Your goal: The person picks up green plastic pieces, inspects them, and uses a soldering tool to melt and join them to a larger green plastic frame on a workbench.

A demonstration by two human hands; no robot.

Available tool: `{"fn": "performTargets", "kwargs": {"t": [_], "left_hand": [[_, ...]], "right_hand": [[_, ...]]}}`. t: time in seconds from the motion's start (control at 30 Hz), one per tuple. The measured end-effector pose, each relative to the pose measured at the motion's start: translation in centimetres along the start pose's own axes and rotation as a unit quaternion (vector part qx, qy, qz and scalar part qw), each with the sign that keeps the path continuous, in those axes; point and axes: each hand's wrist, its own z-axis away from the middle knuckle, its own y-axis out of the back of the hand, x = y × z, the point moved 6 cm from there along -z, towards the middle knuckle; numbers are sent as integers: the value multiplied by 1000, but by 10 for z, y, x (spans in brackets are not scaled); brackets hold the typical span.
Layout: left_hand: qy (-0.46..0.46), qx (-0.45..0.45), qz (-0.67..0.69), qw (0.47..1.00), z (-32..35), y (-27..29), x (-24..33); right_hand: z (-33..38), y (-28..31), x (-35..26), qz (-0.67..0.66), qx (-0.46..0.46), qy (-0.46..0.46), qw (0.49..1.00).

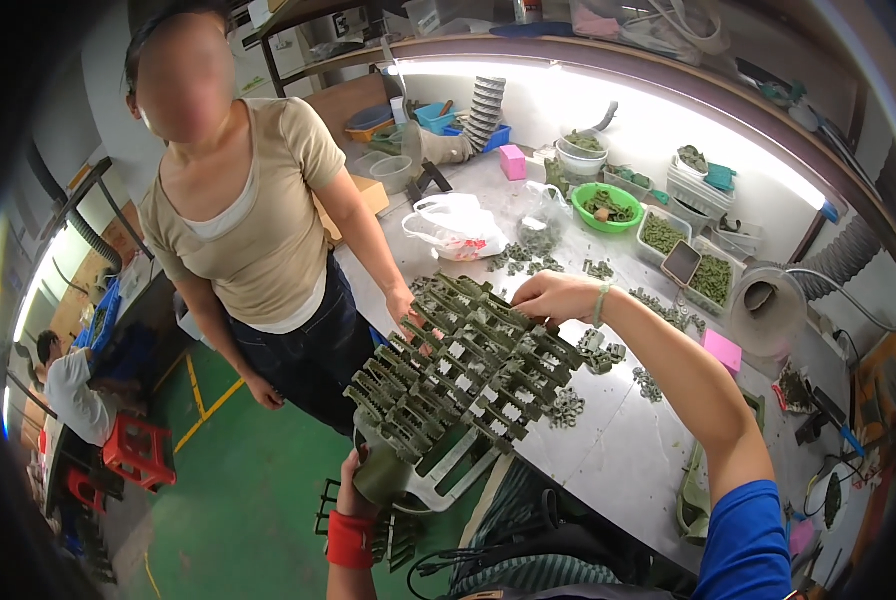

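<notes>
A large dark-green rack with rows of toothed, slotted bars is held up at a tilt over the table's near edge. My left hand, with a red wristband, is closed on the rack's rounded green lower end, its fingers partly hidden behind it. At the rack's far right edge, my right hand is bent with the fingertips pinched together against the bars. Whatever small piece those fingertips hold is hidden. Another person's hand touches the rack's far left side.
A person in a beige shirt stands at left. Small green-grey parts lie scattered on the pale table. Behind are a white plastic bag, a bright green bowl, tubs of green pieces and a duct funnel.
</notes>
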Motion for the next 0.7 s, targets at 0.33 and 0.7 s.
{"fn": "performTargets", "kwargs": {"t": [0.33, 0.7], "left_hand": [[-21, -9, -30, 999, -3, 4, 10], [-45, 4, 5, 999, -29, -1, 33]], "right_hand": [[0, 7, -4, -60, 17, -15, 998], [47, 50, -14, -137, 166, 52, 975]]}}
